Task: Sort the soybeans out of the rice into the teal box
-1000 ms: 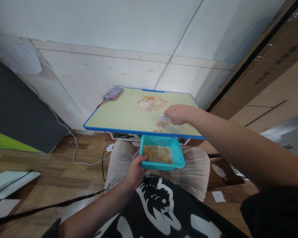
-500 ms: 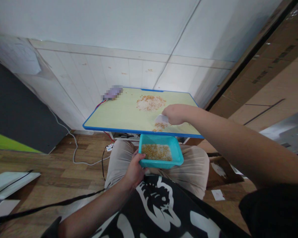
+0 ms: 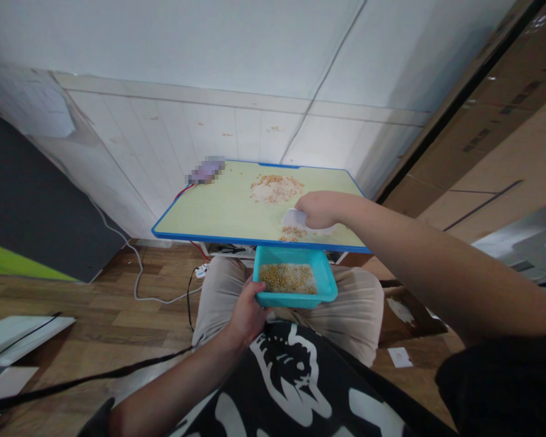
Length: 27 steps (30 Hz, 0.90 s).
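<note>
**Scoop at the table's edge, tub held below it**

My right hand (image 3: 319, 209) is closed around a small white scoop (image 3: 293, 217), whose front edge rests on the table (image 3: 218, 209) against a little patch of yellow grains (image 3: 293, 232). That patch lies just nearer me than the scoop, close to the blue front rim.

Directly below it, off the table and over my lap, my left hand (image 3: 248, 311) clamps the near left corner of a teal tub (image 3: 328, 286), thumb over the rim. The tub sits level, its far wall tucked just under the table's edge, and a layer of mixed yellow and white grains (image 3: 287, 278) covers its bottom.

Beyond my right hand, toward the wall, a larger heap (image 3: 275, 189) of the same mix spreads on the tabletop. Further left, at the far corner, lies a blurred purple object (image 3: 205, 170). To the left of the tub hand, a white cable (image 3: 139, 267) loops over the wooden floor.
</note>
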Motion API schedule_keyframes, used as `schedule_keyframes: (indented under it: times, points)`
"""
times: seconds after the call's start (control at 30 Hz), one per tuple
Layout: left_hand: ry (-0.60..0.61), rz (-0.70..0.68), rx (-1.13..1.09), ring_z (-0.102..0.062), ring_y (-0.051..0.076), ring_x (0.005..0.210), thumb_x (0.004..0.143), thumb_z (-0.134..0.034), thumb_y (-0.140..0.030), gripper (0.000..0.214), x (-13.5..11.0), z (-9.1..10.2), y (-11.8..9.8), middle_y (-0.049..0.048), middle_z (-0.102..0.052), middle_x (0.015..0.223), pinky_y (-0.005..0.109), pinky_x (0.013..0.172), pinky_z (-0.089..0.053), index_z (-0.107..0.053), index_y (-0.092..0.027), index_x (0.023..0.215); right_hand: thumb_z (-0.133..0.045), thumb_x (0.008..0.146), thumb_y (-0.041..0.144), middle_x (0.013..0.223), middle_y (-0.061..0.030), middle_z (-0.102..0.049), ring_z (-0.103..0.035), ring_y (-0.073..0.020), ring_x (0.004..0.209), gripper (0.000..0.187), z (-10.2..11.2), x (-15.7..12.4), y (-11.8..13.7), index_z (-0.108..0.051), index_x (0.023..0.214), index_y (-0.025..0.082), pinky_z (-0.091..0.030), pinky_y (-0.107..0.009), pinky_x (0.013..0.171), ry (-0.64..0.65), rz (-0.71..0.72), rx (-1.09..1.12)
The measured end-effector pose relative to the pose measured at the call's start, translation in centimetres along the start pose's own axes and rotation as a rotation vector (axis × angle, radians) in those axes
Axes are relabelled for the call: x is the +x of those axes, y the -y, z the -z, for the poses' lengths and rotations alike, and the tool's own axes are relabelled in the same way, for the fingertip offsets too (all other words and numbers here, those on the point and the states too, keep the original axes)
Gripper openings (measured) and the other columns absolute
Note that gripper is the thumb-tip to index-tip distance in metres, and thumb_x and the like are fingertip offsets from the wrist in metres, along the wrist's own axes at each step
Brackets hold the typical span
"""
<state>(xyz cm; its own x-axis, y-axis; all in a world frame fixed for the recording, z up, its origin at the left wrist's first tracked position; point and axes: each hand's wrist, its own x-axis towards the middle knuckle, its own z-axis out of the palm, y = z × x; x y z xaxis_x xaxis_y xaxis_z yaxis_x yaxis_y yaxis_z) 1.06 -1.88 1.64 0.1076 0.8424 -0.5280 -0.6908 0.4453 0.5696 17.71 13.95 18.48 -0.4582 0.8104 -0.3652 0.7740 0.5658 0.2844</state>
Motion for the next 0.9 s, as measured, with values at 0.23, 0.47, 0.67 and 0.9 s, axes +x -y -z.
schedule_keyframes:
  times: [0.23,0.47,0.67,0.9]
  points:
    - [0.012,0.004,-0.019,-0.068,0.036,0.122,0.06,-0.075,-0.024,0.047,0.1,0.1,0.0,0.0093,-0.08,0.109,0.043,0.092,-0.058,-0.069,-0.021,0.107,-0.059,0.079,0.009,0.11,-0.0194,-0.08,-0.074,-0.0273,0.093,0.048,-0.1,0.0,0.0,-0.078,0.123,0.007,-0.046,-0.032,0.069,-0.003,0.024,-0.009]
    - [0.011,0.007,-0.03,-0.073,0.032,0.112,0.066,-0.069,-0.022,0.048,-0.2,-0.3,-0.3,0.0074,-0.081,0.108,0.038,0.082,-0.06,-0.069,-0.02,0.113,-0.059,0.08,0.009,0.109,-0.0194,-0.079,-0.073,-0.0272,0.094,0.045,0.0,-0.3,0.0,-0.078,0.121,0.007,-0.044,-0.032,0.069,-0.016,0.019,0.019]
    - [-0.014,-0.012,-0.034,-0.075,0.031,0.105,0.068,-0.07,-0.022,0.042,-0.1,-0.3,-0.4,0.0071,-0.081,0.103,0.034,0.072,-0.059,-0.071,-0.019,0.11,-0.062,0.083,0.015,0.111,-0.0208,-0.079,-0.074,-0.0284,0.095,0.042,-0.7,-0.2,0.4,-0.077,0.121,0.006,-0.044,-0.032,0.069,-0.044,0.005,0.046]
    - [-0.022,-0.018,-0.012,-0.074,0.029,0.099,0.067,-0.071,-0.023,0.044,0.2,-0.1,-0.5,0.0078,-0.081,0.106,0.034,0.07,-0.056,-0.071,-0.019,0.111,-0.06,0.086,0.016,0.114,-0.0202,-0.078,-0.074,-0.029,0.099,0.039,-0.9,0.0,0.5,-0.076,0.122,0.009,-0.045,-0.033,0.073,-0.067,0.0,0.054]
